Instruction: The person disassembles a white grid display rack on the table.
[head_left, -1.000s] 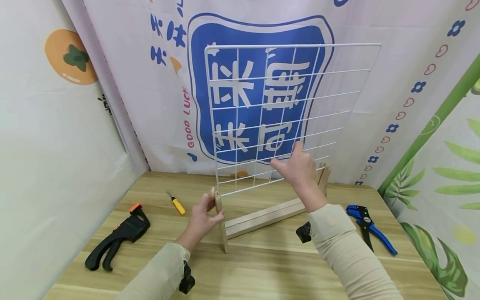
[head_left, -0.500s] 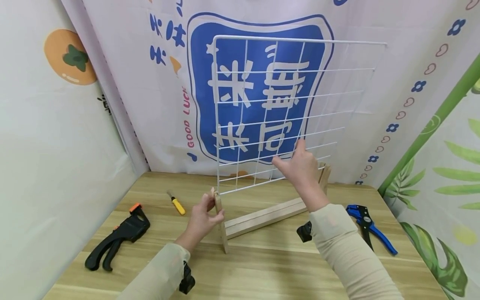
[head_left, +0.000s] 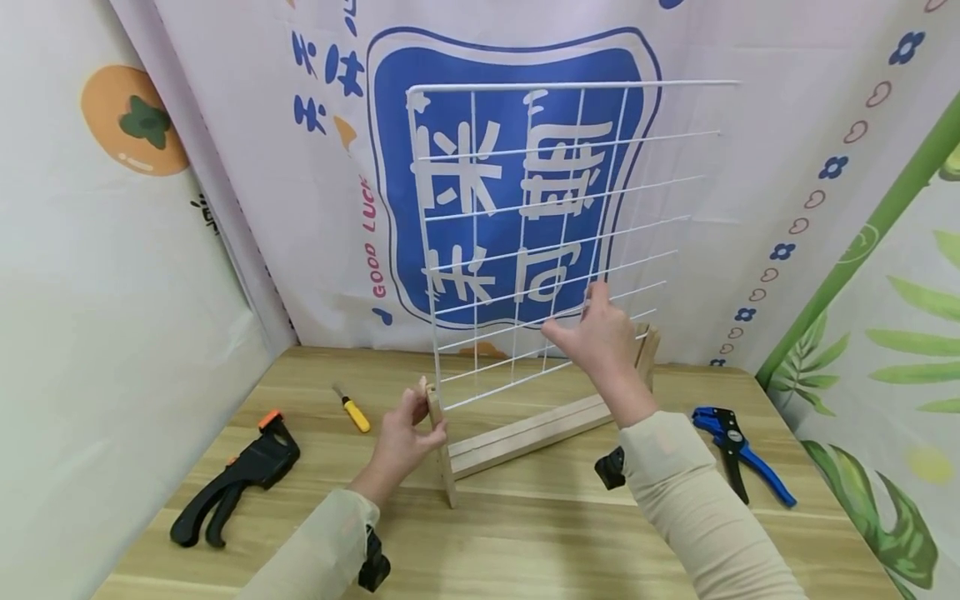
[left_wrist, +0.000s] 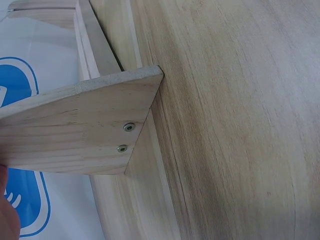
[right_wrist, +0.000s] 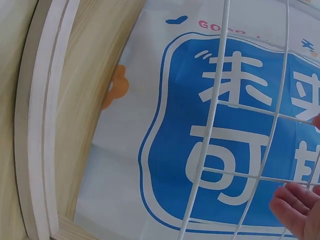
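A white wire grid panel (head_left: 474, 250) stands tilted above a wooden frame (head_left: 540, 437) made of a grooved crossbar and two upright end boards. My right hand (head_left: 600, 333) holds the grid by its wires, low and right of its middle, thumb toward the left. With my left hand (head_left: 401, 437) I grip the near-left end board (head_left: 444, 467) close to its top. The grid's lower left corner is right by that board's top. In the left wrist view the end board (left_wrist: 75, 130) shows two metal screws. In the right wrist view, the grid's bottom wire (right_wrist: 212, 110) is apart from the grooved crossbar (right_wrist: 40, 120).
On the tabletop (head_left: 525, 542), a black clamp with orange pads (head_left: 258, 458) and a yellow-handled screwdriver (head_left: 356, 414) lie on the left. Blue-and-black wire-stripping pliers (head_left: 738, 450) lie on the right. Printed curtains (head_left: 330, 250) hang closely behind the table.
The grid has shifted: its top edge moved right, then back left, and its lower left corner came down a little. My left hand keeps its hold on the end board.
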